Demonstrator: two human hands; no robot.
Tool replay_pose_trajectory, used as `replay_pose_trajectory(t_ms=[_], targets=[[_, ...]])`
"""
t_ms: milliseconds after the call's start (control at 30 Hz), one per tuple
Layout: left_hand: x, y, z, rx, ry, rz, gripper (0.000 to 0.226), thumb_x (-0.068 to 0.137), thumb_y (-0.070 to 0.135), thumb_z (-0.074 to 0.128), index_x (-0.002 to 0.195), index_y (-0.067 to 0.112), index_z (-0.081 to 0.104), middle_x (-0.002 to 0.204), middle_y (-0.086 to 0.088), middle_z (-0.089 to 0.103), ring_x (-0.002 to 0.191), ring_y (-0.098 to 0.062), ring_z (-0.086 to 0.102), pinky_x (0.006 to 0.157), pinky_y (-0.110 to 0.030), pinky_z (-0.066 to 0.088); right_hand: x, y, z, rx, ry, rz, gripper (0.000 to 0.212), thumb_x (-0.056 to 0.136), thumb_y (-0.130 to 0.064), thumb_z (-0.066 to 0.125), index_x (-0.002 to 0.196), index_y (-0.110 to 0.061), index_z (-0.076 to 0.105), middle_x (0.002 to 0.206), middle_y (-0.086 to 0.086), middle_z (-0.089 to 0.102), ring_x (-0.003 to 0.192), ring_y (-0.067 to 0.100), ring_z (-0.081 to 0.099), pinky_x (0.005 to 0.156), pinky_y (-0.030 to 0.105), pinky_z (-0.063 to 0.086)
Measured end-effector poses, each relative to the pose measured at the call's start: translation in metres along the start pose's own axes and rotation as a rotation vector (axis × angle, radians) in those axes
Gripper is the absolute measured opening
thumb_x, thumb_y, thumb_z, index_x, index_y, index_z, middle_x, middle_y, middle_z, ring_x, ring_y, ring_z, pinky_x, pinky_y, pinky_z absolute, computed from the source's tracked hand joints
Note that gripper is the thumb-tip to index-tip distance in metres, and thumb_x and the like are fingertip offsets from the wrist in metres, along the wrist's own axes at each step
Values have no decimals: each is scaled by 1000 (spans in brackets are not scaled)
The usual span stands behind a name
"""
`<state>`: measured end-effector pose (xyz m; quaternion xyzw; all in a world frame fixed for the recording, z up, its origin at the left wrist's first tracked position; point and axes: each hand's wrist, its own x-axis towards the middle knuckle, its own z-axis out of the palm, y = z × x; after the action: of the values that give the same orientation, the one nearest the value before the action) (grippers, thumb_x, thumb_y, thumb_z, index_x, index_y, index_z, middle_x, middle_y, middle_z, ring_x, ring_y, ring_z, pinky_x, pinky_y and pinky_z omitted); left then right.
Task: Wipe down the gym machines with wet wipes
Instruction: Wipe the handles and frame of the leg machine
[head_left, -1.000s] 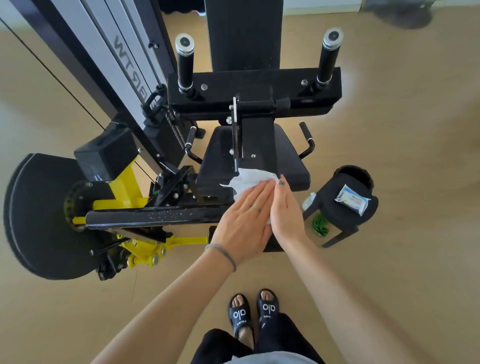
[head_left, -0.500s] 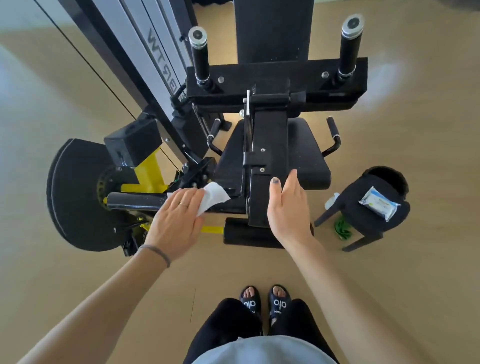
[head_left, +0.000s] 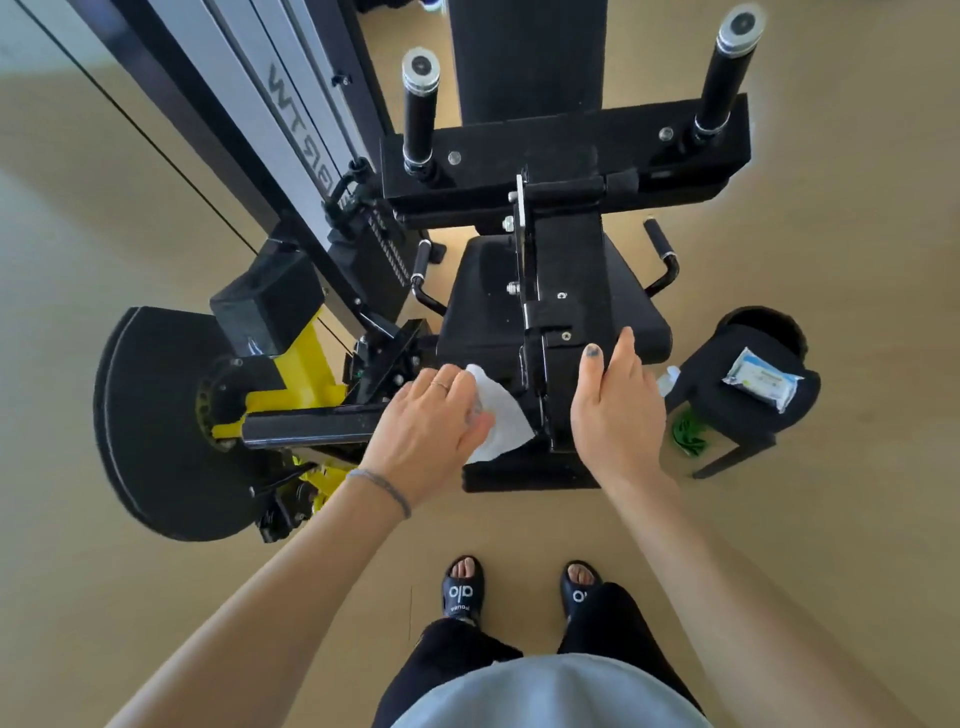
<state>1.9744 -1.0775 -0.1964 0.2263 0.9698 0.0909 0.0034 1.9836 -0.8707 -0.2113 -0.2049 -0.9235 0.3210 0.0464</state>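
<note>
A black and yellow gym machine (head_left: 566, 145) stands before me, with a seat pad (head_left: 483, 312) and a horizontal black bar (head_left: 306, 428) on the left. My left hand (head_left: 426, 431) lies flat on a white wet wipe (head_left: 501, 415) and presses it on the bar where the bar meets the upright black bracket (head_left: 569, 332). The wipe sticks out to the right of my fingers. My right hand (head_left: 615, 410) rests on the bracket's near right edge, fingers straight and thumb up on top.
A small black stool (head_left: 737, 410) stands at the right with a pack of wet wipes (head_left: 763, 379) on it. A green item (head_left: 688, 436) and a white bottle (head_left: 670, 376) are beside it. A black round weight disc (head_left: 150, 421) sits at the left. The floor is tan.
My left hand has slid the wipe back to the right along the bar, toward the bracket. My right hand stays on the bracket. The camera has come closer.
</note>
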Motion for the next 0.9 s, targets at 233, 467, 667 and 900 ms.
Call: replay_pose_trajectory(t_ms=[233,467,667,900], targets=[[44,28,9,216,-289,58,45,90,58,58,99,18,41,96,1,66,84,-24,68,60,-34,41,0,-7,9,-126,110,48,62,108,-44,20,155,-5,31,142,15,57,125,38,52,98,44,42],[15,-53,-7,249,-298,103,33,88,49,58,97,23,39,94,2,66,80,-25,66,59,-33,41,-2,-11,15,-205,175,91,64,107,-45,15,153,-6,35,130,15,65,116,39,57,100,48,42],[-6,-55,2,380,-113,192,28,80,14,75,100,14,57,82,-1,63,72,-20,66,56,-31,48,-3,-12,17,-214,211,96,67,105,-50,11,152,-9,37,127,13,66,112,40,59,93,48,46],[9,-27,14,323,-29,321,39,72,17,82,104,13,59,86,-2,64,71,-20,66,56,-30,50,-2,-5,20,-270,229,85,70,104,-50,7,149,-8,40,123,15,67,109,40,61,94,49,45]])
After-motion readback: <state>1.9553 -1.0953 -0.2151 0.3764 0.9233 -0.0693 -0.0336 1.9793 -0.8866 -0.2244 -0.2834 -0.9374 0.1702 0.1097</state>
